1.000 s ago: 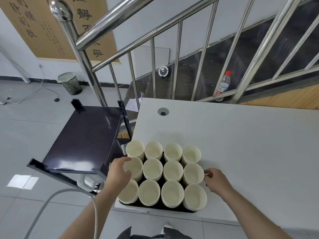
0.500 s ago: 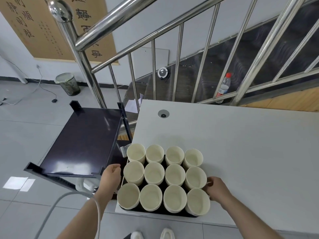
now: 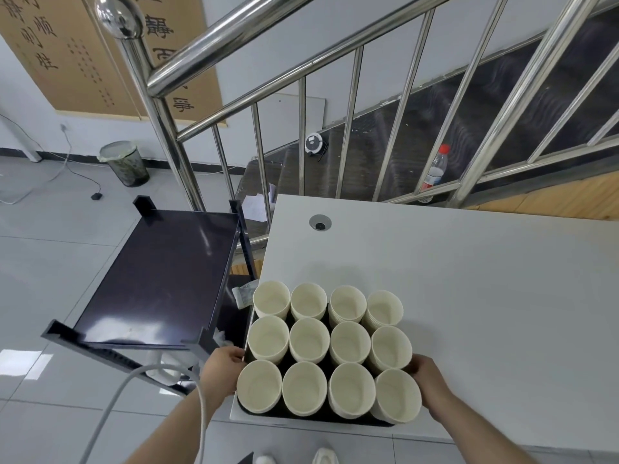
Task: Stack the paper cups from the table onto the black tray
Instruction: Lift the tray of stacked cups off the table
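Cream paper cups (image 3: 330, 346) fill the black tray (image 3: 315, 417) on the bench (image 3: 485, 296); left hand (image 3: 223, 366) and right hand (image 3: 430, 375) apparently grip its sides.

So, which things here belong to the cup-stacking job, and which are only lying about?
Belong to the job:
paper cups
black tray
left hand
right hand
white table

Only lying about:
water bottle
waste bin
black cart
stair railing

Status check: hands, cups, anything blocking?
Left hand and right hand grip opposite sides of the black tray. Twelve paper cup stacks fill it. Table around it unobstructed.
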{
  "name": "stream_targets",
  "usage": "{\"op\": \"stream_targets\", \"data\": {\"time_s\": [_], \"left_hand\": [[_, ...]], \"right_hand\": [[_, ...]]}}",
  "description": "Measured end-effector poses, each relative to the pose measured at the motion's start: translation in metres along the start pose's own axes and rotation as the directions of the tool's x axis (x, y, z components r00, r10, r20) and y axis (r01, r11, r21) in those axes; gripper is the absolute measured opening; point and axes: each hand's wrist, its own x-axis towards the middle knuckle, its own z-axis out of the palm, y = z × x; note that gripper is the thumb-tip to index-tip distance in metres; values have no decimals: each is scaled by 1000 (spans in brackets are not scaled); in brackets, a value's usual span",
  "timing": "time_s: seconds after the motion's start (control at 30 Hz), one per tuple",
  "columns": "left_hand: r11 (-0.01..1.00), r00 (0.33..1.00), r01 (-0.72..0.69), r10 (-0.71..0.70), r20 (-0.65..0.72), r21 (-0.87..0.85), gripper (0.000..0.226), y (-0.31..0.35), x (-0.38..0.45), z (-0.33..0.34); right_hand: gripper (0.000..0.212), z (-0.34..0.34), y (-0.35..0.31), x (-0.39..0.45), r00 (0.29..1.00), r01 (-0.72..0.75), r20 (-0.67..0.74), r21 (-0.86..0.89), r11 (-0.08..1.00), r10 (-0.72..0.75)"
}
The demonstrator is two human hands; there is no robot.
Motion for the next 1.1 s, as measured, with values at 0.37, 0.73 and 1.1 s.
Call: {"op": "stream_targets", "data": {"time_s": [0.37, 0.73, 1.1], "left_hand": [[982, 994, -101, 105, -14, 162, 22, -19, 15, -1], [992, 994, -110, 110, 4, 59, 21, -8, 6, -4], [985, 985, -165, 162, -55, -50, 19, 6, 3, -2]], "right_hand": [[10, 5, 10, 9, 998, 25, -50, 9, 1000, -24], [29, -9, -9, 11, 998, 39, -42, 32, 999, -38], [18, -23, -22, 24, 992, 121, -37, -14, 993, -122]]}}
